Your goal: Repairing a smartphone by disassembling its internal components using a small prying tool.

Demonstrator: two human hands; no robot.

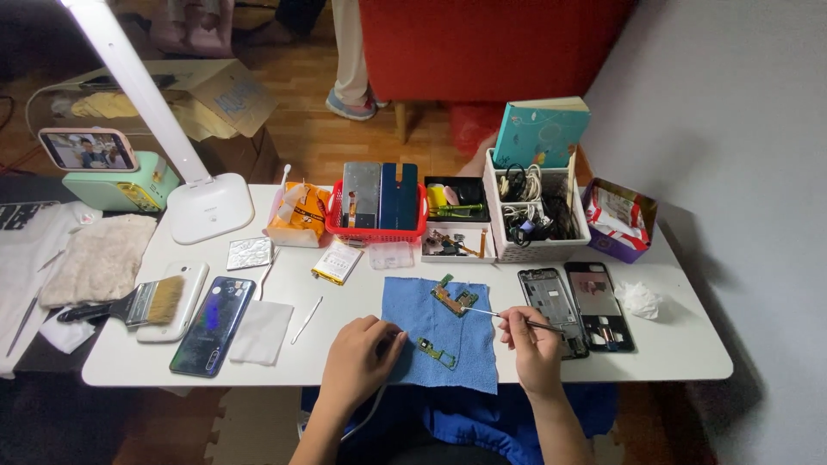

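At the near edge of the white rectangular table [672, 349], a square blue cloth [448, 297] hangs slightly over the edge between the person's two hands. The right hand [530, 340] is closed around thin metal tweezers [508, 318], whose tip reaches left to a small green and copper circuit board [454, 298] lying on the far half of the cloth. The left hand [357, 357] rests on the cloth's near left corner with fingers curled loosely, pressing the fabric down and gripping nothing that I can see. A second narrow green circuit board [437, 352] lies on the cloth's near half, just beside the left fingertips.

Just right of the cloth, toward the table's right end, two opened black phone frames [575, 306] lie side by side, the right hand partly over the nearer one, with a crumpled white tissue [640, 300] beyond them. Toward the left end lie a dark blue glossy phone [213, 325], a folded white cloth [261, 331], a slim metal pry tool [307, 319] and a wide wooden-bristled paintbrush with black handle [129, 304]. Along the far edge stand a white desk lamp [207, 205], a red plastic basket [375, 228] and a white organiser box of cables [534, 215].
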